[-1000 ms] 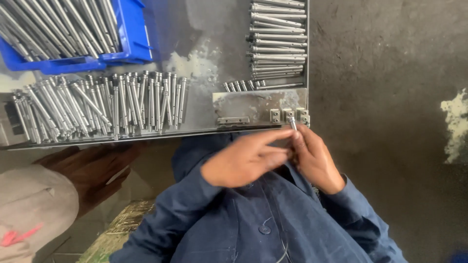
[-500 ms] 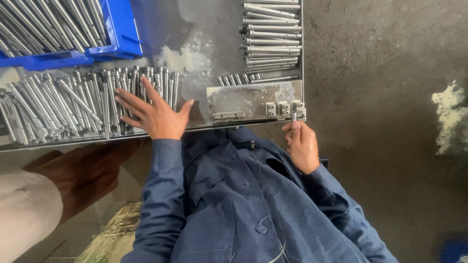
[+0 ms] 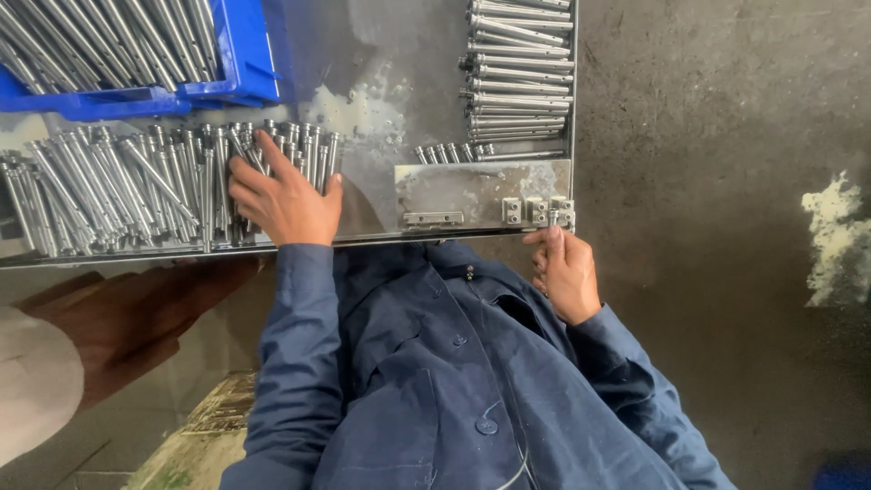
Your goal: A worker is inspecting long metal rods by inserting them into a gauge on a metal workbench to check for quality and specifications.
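My left hand rests on a wide row of shiny metal bolts lying on the steel table, its fingers curling around a few of them. My right hand is at the table's front edge, pinching a small metal piece upright next to a set of small metal blocks on a flat steel plate. Both arms wear dark blue sleeves.
A blue bin full of long bolts stands at the back left. A neat stack of finished bolts lies at the back right, with a short row of small sleeves in front. Grey concrete floor lies to the right.
My left hand left the right hand, reached out left onto the row of bolts, and now closes its fingers on them. My right hand stays at the table edge with the small piece.
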